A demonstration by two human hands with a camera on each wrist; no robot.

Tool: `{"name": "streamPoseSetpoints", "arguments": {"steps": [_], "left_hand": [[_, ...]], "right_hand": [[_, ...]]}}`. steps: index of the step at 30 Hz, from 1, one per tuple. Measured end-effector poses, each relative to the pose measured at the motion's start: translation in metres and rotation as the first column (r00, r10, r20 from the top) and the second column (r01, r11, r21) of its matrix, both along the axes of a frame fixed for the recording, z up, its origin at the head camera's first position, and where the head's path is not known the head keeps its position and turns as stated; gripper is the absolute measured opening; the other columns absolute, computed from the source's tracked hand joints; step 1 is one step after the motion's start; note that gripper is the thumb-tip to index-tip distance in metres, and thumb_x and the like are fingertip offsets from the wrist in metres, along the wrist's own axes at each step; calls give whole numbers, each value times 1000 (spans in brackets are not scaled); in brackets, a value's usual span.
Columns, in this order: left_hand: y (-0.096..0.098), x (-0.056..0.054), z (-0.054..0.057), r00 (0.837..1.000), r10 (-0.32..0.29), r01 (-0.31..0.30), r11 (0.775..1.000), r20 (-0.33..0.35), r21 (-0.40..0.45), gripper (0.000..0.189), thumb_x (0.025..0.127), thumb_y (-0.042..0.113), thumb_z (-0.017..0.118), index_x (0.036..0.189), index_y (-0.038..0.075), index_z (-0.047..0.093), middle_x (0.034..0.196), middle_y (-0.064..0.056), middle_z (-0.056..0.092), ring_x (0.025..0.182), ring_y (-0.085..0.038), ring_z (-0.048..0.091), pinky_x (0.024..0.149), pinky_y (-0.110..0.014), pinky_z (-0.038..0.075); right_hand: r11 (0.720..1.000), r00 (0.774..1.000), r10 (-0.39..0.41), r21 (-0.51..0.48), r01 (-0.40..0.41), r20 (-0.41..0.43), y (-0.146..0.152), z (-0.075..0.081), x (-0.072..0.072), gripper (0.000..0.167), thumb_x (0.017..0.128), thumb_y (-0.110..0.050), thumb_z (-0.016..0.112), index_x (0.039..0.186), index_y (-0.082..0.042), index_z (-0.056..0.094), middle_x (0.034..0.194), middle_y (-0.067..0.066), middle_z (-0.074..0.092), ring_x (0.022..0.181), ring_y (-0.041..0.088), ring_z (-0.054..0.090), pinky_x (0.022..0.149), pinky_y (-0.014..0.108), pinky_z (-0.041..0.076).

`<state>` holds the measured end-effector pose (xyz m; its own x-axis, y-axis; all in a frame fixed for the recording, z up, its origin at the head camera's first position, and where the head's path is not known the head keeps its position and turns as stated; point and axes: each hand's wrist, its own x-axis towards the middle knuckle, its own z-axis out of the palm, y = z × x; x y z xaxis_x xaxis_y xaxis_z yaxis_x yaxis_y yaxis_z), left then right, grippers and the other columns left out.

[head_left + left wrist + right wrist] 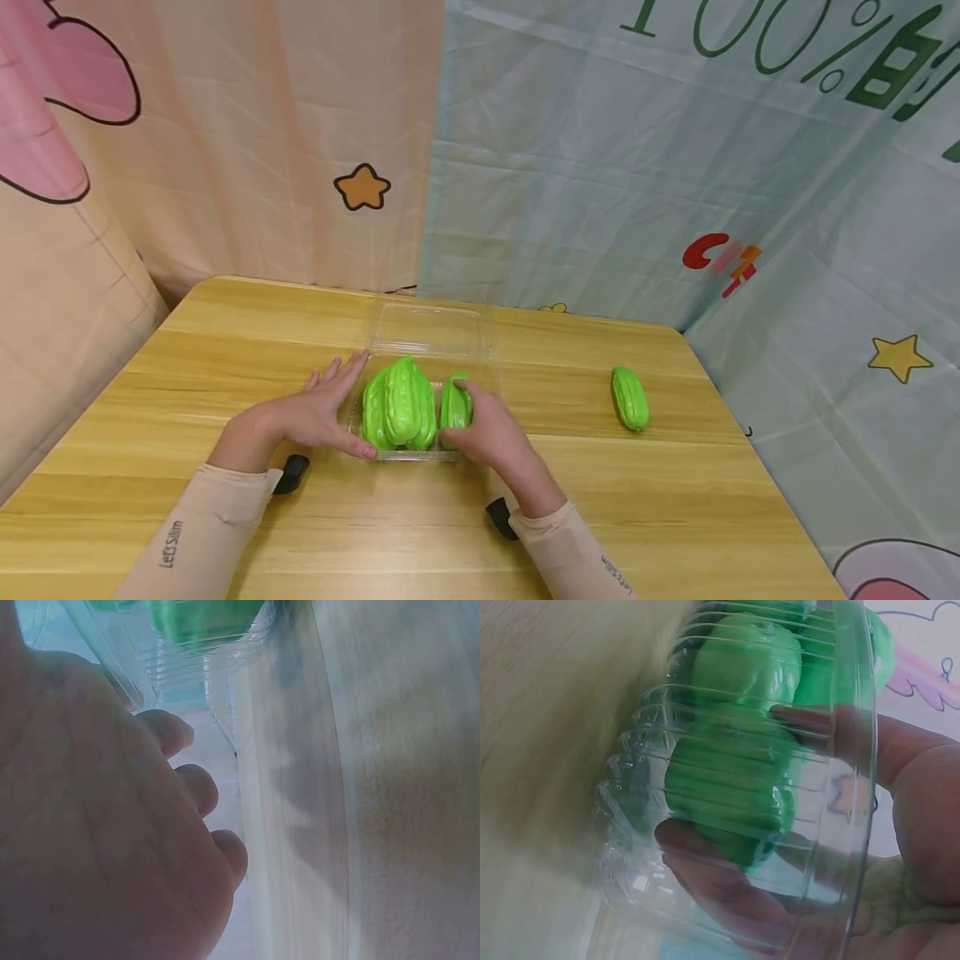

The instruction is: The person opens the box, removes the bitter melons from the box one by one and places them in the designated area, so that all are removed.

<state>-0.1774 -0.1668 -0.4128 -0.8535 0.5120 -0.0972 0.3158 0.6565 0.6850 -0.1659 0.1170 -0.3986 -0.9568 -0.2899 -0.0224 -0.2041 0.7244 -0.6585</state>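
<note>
A clear plastic clamshell box [414,456] stands on the table with its lid [431,327] folded back. Inside it, several glossy green ridged toy bitter melons [403,404] are grouped at the left. My right hand [491,429] reaches into the right side of the box and grips another toy bitter melon [454,408] between thumb and fingers; the right wrist view shows this melon [731,784] low in the box, seen through the clear wall. My left hand [318,414] lies along the box's left side, fingers spread, thumb at the front left corner.
One more green toy bitter melon [630,398] lies alone on the wooden table [720,517], right of the box. Printed curtains [570,192] hang behind the table and along its sides. A black wrist-camera piece [501,518] sits at the right cuff, another [291,473] at the left.
</note>
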Motion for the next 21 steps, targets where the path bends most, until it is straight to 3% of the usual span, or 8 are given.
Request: {"name": "streamPoseSetpoints", "arguments": {"steps": [9, 16, 21], "left_hand": [[1, -1, 1, 1000, 3, -3, 1000, -6, -3, 144, 68, 51, 91, 160, 4, -10, 165, -23, -12, 147, -48, -18, 113, -65, -14], [1, 0, 2, 1000, 8, -8, 1000, -8, -11, 144, 68, 52, 90, 160, 4, -10, 166, -21, -11, 147, -47, -18, 113, -65, -14], [1, 0, 2, 1000, 10, -10, 1000, -3, -5, 144, 68, 52, 90, 160, 5, -10, 166, -19, -11, 146, -48, -19, 112, -66, -14]], "right_hand": [[999, 1000, 3, -51, -3, 12, 5, 3, -3, 76, 82, -18, 82, 148, -6, 47, 128, 14, 59, 96, 24, 57, 81, 40, 53], [984, 996, 11, -179, 5, 89, 16, 11, -5, 74, 84, -20, 81, 149, -13, 47, 129, 18, 58, 109, 33, 61, 77, 39, 57], [968, 995, 21, -251, 3, 95, 27, 19, -8, 73, 84, -17, 81, 149, -17, 49, 136, 16, 54, 118, 38, 58, 79, 40, 58]]}}
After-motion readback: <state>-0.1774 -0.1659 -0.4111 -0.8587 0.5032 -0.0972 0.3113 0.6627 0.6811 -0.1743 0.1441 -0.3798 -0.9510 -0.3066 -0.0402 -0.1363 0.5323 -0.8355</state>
